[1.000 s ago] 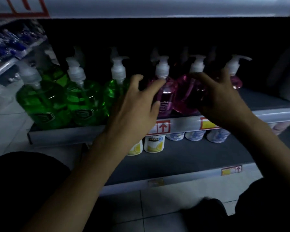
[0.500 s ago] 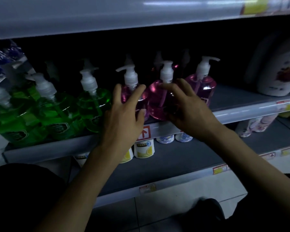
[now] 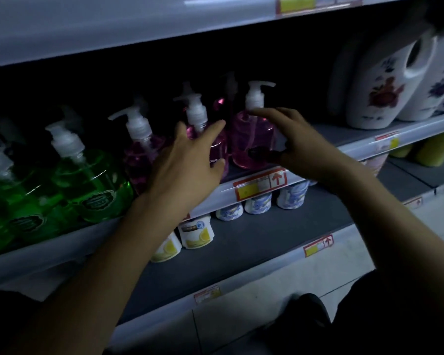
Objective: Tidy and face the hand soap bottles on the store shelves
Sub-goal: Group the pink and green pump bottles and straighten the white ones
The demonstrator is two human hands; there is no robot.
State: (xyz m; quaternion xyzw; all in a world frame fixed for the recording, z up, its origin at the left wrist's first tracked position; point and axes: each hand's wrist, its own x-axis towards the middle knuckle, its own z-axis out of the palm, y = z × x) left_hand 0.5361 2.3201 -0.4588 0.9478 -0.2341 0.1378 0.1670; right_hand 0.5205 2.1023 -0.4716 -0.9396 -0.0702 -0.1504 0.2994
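Three pink soap bottles with white pumps stand along the front of the dim shelf [image 3: 356, 148], with several green soap bottles [image 3: 92, 185] to their left. My left hand [image 3: 187, 162] lies with spread, straight fingers against the front of the middle pink bottle [image 3: 196, 115]. The left pink bottle [image 3: 139, 155] stands beside my wrist. The fingers and thumb of my right hand [image 3: 295, 142] curl round the right side of the rightmost pink bottle [image 3: 249, 139], whose pump points right. More pink bottles stand behind in the dark.
Large white flowered jugs [image 3: 379, 93] stand on the same shelf to the right. Small white tubs [image 3: 195, 231] line the shelf below, with yellow items [image 3: 436, 149] at the far right. A red price tag [image 3: 259, 183] sits on the shelf edge. The shelf above overhangs close.
Both hands have shifted one bottle to the right along the pink row. My right hand went from the middle bottle to the rightmost one, and the view has swung right.
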